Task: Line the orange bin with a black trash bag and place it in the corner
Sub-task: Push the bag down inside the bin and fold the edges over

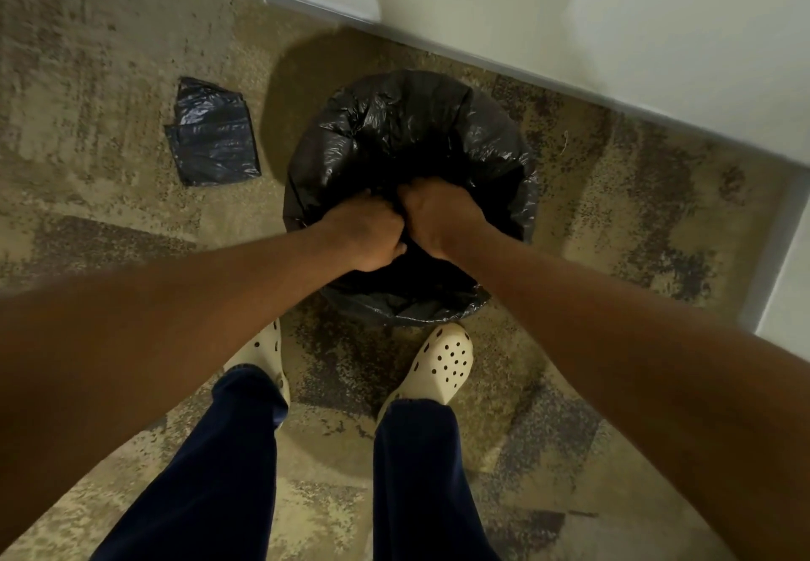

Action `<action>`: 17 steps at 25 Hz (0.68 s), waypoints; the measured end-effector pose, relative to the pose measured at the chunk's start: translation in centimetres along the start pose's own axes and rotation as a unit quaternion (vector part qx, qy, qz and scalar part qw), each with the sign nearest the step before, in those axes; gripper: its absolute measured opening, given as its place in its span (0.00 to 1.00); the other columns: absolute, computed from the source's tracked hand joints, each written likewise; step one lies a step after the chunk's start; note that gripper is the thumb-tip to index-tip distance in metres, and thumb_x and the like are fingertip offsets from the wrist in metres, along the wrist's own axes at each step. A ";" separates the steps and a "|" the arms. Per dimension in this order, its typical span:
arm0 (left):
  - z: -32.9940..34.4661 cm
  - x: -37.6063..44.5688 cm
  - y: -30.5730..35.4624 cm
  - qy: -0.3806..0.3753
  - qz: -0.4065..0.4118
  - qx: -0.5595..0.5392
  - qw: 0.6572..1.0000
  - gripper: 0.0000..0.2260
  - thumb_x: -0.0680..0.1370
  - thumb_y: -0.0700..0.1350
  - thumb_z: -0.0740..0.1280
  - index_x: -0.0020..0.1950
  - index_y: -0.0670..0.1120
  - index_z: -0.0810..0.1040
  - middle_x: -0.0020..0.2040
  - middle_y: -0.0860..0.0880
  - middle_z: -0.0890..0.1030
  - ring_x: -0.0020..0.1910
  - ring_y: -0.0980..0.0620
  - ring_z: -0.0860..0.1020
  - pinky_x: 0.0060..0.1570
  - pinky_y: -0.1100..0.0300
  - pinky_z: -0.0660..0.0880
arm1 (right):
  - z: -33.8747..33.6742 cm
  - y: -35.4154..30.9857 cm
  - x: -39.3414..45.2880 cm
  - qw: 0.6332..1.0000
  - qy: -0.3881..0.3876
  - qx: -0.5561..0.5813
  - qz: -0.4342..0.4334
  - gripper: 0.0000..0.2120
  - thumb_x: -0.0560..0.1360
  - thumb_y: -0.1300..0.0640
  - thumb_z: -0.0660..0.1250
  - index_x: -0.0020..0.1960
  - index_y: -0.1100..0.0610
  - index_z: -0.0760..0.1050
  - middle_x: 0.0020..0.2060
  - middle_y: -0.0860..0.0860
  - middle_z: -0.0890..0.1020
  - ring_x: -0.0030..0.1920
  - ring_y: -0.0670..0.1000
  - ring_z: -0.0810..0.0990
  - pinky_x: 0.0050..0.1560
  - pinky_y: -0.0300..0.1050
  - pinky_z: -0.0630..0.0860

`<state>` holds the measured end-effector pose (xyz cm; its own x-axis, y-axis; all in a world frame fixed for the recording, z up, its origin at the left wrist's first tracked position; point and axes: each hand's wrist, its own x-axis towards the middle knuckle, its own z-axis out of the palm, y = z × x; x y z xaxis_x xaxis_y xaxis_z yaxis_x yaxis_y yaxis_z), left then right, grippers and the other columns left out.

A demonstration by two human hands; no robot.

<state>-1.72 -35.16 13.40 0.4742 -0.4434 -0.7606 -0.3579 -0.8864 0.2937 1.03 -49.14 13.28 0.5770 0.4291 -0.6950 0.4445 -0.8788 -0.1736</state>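
Black trash bag gripped beneath left hand, right hand

Dim light, soft blur, wide-angle edge bend, shadow left of bag.

One lined bin, one folded spare bag, two hands, two clogs.
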 end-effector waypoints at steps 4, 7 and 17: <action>1.9 -1.8 1.1 -0.149 0.000 0.005 0.989 0.37 0.84 0.71 0.47 0.87 0.49 0.58 0.88 0.45 0.57 0.87 0.42 0.53 0.85 0.43 0.48 | -4.3 1.2 2.6 0.996 0.053 0.062 0.019 0.19 0.84 0.60 0.57 0.73 0.60 0.72 0.68 0.63 0.78 0.67 0.66 0.78 0.65 0.59 0.76; 2.1 -2.8 1.1 -0.107 0.019 0.014 0.994 0.35 0.85 0.68 0.49 0.82 0.46 0.68 0.83 0.43 0.69 0.83 0.42 0.64 0.83 0.44 0.57 | -5.0 1.9 2.9 0.998 0.016 0.057 0.011 0.21 0.85 0.61 0.58 0.77 0.59 0.69 0.73 0.62 0.75 0.72 0.65 0.75 0.73 0.57 0.72; -1.2 -3.4 -1.7 -0.028 -0.101 0.354 0.930 0.45 0.82 0.72 0.50 0.87 0.41 0.47 0.88 0.37 0.45 0.87 0.34 0.39 0.83 0.35 0.35 | 1.7 3.1 -4.8 0.977 0.001 -0.206 0.055 0.55 0.73 0.21 0.55 0.86 0.55 0.48 0.85 0.58 0.52 0.85 0.64 0.44 0.82 0.68 0.40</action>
<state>-1.73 -32.32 16.20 0.5539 -0.2532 -0.7932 -0.7148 -0.6331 -0.2970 -1.52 -54.31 14.84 0.6378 0.3380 -0.6920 0.6180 -0.7608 0.1980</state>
